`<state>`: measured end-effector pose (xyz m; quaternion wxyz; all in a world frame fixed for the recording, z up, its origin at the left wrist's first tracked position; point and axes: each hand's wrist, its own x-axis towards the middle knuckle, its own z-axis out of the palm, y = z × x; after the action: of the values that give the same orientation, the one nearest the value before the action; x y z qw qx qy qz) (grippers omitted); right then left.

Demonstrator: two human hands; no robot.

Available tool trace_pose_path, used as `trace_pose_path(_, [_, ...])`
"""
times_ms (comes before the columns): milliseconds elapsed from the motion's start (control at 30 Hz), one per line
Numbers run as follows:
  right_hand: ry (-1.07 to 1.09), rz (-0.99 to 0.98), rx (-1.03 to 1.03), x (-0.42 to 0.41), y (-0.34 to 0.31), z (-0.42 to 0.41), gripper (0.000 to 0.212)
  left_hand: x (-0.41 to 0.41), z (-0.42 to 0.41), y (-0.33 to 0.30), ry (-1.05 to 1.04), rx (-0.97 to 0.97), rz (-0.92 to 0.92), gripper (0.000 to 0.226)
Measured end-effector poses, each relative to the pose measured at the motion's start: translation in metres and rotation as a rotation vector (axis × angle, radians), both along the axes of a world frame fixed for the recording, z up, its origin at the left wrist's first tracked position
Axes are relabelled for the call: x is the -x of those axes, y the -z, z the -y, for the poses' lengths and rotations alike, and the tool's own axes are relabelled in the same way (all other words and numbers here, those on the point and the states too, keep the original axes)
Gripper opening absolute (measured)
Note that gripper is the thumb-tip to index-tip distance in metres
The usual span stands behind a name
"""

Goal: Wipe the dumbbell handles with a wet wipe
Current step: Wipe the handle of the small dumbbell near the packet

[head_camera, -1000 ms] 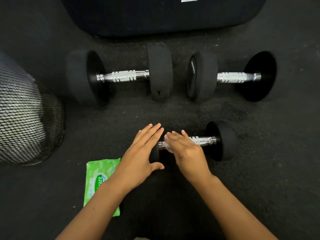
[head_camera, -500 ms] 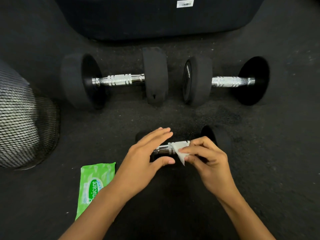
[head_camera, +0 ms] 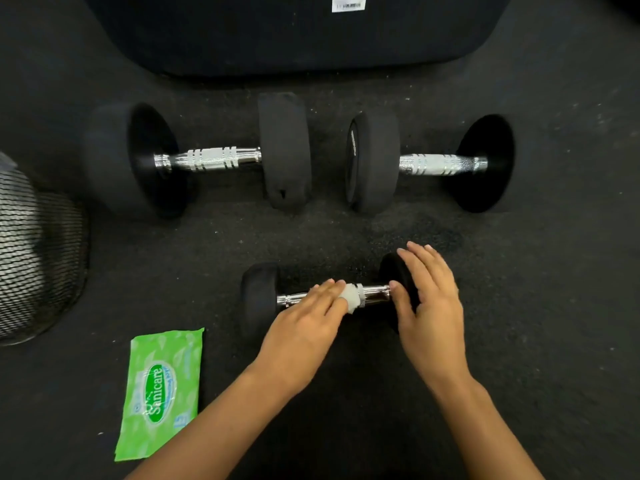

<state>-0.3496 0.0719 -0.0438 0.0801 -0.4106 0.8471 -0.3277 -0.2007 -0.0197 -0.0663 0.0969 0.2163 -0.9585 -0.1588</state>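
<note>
A small black dumbbell (head_camera: 258, 299) with a chrome handle (head_camera: 375, 292) lies on the dark floor in front of me. My left hand (head_camera: 304, 323) lies over the handle, its straight fingers pressing a white wet wipe (head_camera: 351, 299) onto the middle of the bar. My right hand (head_camera: 429, 299) rests flat on the dumbbell's right head, with the thumb at its inner face. Two larger dumbbells lie side by side farther back, one on the left (head_camera: 211, 159) and one on the right (head_camera: 440, 164), both with bare chrome handles.
A green pack of wet wipes (head_camera: 161, 393) lies on the floor by my left forearm. A black mesh bin (head_camera: 31, 251) stands at the left edge. A large dark padded object (head_camera: 294, 32) fills the back, just behind the larger dumbbells.
The wipe went from my right hand to my left. My left hand left the dumbbell's left head for the handle. My right hand moved onto the right head.
</note>
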Motion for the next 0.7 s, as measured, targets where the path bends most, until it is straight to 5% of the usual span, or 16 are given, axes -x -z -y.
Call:
trace_pose_path(167, [-0.021,-0.003,-0.03,-0.001,0.013,-0.004,0.045,0.004,-0.004,-0.003,-0.099,-0.066,-0.084,0.042])
trace_pose_path(300, [-0.022,-0.007,-0.005,-0.001,0.015,-0.003,0.043,0.006,-0.004,0.006,-0.07,-0.085,-0.071,0.067])
trace_pose_path(500, [-0.001,-0.004,0.029,-0.002,0.018,-0.002,0.042,0.021,0.003,0.01,0.133,0.029,-0.155,0.038])
trace_pose_path(700, [0.006,-0.011,0.027,0.0,0.019,0.0,0.041,0.041,-0.001,0.009,0.005,-0.12,-0.144,0.05])
